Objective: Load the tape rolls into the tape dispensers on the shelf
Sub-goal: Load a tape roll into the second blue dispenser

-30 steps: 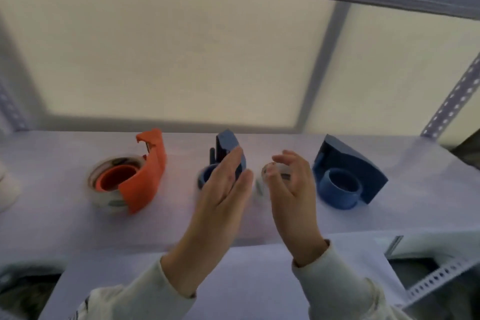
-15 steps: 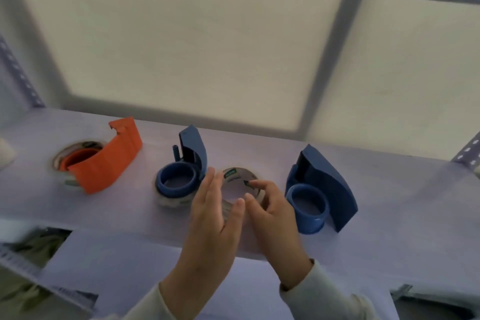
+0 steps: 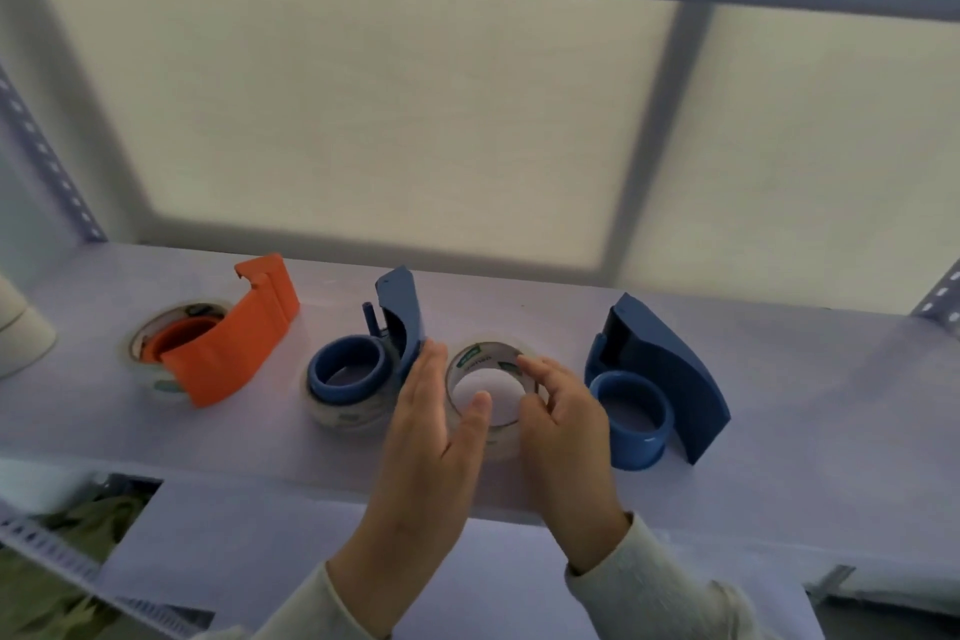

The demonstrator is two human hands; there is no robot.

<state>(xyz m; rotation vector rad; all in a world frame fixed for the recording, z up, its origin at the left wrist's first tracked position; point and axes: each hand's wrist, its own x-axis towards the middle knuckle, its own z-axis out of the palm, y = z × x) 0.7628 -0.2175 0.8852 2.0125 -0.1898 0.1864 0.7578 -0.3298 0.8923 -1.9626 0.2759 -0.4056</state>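
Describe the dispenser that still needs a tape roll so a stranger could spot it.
On the shelf stand three dispensers. Go to the far right: the dark blue dispenser. Unlike the other two, its hub is bare, with no clear tape around it.

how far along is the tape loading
Two of three look done: the orange dispenser and the middle blue dispenser each have a roll around their hub. In hand: the left hand and right hand hold a clear tape roll. Left: the right blue dispenser, its hub bare.
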